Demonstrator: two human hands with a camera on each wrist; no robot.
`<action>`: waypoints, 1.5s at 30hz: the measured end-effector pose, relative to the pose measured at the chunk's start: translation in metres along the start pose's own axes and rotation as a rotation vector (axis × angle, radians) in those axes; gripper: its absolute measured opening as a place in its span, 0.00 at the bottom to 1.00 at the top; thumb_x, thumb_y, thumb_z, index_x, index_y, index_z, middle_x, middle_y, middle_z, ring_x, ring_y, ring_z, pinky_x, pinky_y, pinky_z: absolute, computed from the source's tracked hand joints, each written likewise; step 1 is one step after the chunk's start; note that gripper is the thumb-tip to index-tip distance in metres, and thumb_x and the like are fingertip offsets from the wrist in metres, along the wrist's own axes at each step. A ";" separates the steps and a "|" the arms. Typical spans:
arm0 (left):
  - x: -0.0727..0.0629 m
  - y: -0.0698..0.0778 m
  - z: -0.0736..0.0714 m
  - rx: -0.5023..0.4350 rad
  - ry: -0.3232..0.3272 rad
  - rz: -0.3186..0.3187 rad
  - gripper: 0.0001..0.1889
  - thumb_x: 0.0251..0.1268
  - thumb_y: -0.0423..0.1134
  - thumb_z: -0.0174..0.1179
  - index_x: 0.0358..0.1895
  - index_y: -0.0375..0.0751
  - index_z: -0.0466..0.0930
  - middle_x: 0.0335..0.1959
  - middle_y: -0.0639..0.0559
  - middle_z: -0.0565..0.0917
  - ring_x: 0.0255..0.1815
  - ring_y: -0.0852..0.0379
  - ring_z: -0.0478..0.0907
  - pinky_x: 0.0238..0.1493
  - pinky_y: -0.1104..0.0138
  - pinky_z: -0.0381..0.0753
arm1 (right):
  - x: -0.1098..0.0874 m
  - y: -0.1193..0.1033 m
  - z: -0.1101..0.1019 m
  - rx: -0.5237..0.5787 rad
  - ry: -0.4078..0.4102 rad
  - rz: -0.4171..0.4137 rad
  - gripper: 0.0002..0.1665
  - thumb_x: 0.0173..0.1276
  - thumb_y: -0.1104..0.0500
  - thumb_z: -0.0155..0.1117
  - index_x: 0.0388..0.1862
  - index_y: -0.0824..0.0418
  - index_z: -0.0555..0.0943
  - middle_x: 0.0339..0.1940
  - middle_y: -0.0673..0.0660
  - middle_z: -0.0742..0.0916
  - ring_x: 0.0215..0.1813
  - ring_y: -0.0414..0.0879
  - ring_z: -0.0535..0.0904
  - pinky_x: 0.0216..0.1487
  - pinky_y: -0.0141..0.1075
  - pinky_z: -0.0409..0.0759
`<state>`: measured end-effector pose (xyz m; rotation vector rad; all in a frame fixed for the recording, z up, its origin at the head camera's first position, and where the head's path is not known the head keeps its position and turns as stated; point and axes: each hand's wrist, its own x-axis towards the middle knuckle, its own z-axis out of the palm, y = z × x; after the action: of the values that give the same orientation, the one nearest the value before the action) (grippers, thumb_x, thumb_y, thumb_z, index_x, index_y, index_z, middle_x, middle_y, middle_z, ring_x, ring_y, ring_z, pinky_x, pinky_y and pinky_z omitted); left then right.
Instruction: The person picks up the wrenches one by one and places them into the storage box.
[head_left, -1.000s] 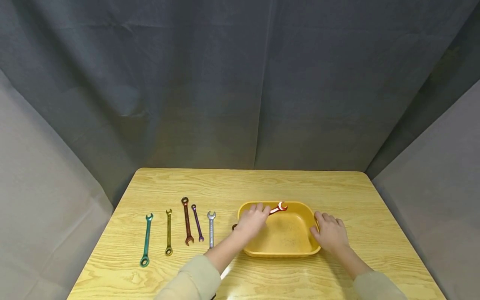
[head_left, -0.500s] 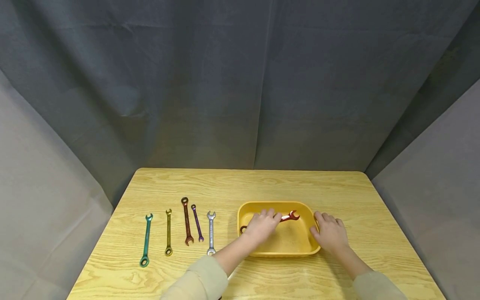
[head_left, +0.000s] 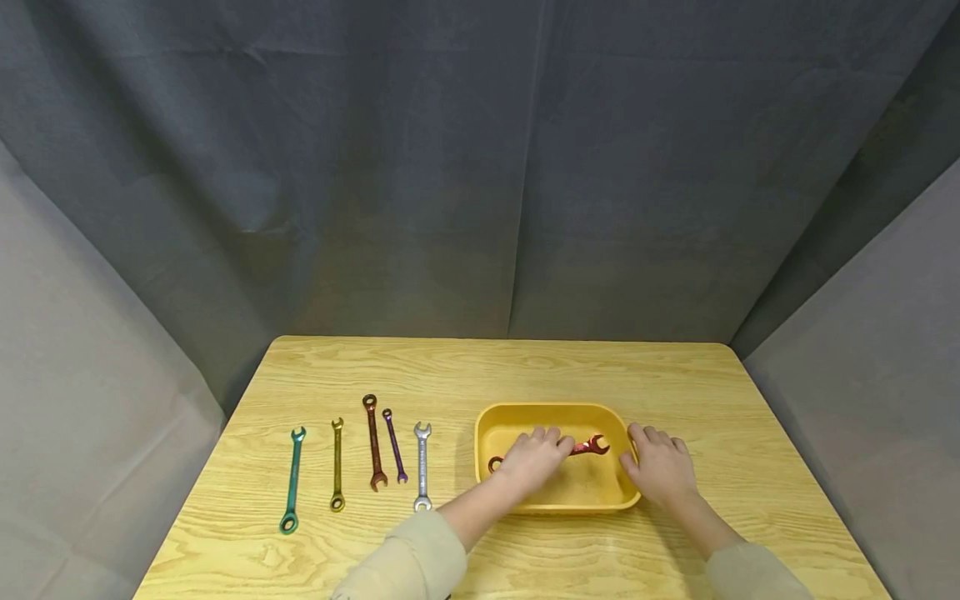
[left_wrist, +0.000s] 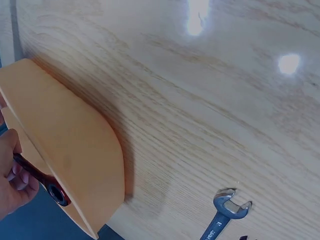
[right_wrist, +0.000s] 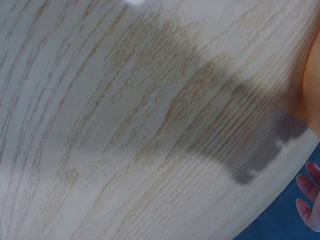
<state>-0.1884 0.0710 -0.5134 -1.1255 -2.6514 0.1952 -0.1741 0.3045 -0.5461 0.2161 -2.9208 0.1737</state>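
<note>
In the head view my left hand (head_left: 534, 461) grips a red combination wrench (head_left: 590, 447) by its middle, inside a yellow plastic basin (head_left: 555, 507). The open-jawed end points right and the ring end (left_wrist: 59, 194) sticks out on the left, over the basin floor. Whether the wrench touches the floor cannot be told. At the basin's right rim, my right hand (head_left: 662, 467) holds on, with its thumb on the inner side. The right wrist view catches only a few fingers (right_wrist: 310, 187) of it, at the edge.
Left of the basin several wrenches lie roughly parallel on the wooden table (head_left: 495, 367): teal (head_left: 293, 479), gold (head_left: 337, 465), reddish-brown (head_left: 374, 443), purple (head_left: 395, 447) and silver (head_left: 423, 467). Grey curtains (head_left: 420, 208) stand behind the table and at its sides.
My left hand has moved right and lower into the basin with the red wrench, whose ring end has passed from over the left rim to inside. My right hand has stayed at the rim.
</note>
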 end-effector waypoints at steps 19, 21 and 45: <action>-0.002 0.005 0.017 -0.222 -0.166 -0.030 0.14 0.56 0.40 0.62 0.46 0.51 0.74 0.34 0.55 0.75 0.32 0.60 0.74 0.22 0.73 0.74 | 0.000 0.002 0.002 -0.006 -0.009 -0.005 0.18 0.59 0.52 0.57 0.44 0.60 0.69 0.36 0.58 0.80 0.40 0.57 0.76 0.44 0.55 0.69; -0.001 0.005 0.018 -0.279 -0.209 -0.046 0.16 0.54 0.41 0.64 0.47 0.51 0.74 0.33 0.55 0.75 0.33 0.59 0.74 0.25 0.72 0.75 | 0.000 0.002 0.001 -0.005 -0.017 -0.002 0.18 0.59 0.52 0.57 0.44 0.60 0.69 0.35 0.58 0.79 0.40 0.57 0.76 0.44 0.55 0.69; -0.002 0.005 0.029 -0.529 -0.413 -0.090 0.11 0.50 0.43 0.67 0.37 0.50 0.77 0.27 0.61 0.77 0.31 0.65 0.73 0.32 0.75 0.72 | 0.000 0.003 0.003 -0.001 -0.021 -0.008 0.17 0.59 0.52 0.57 0.43 0.59 0.69 0.33 0.56 0.79 0.39 0.56 0.76 0.41 0.53 0.70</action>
<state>-0.1921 0.0720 -0.5424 -1.2084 -3.2303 -0.3523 -0.1750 0.3073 -0.5492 0.2312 -2.9403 0.1696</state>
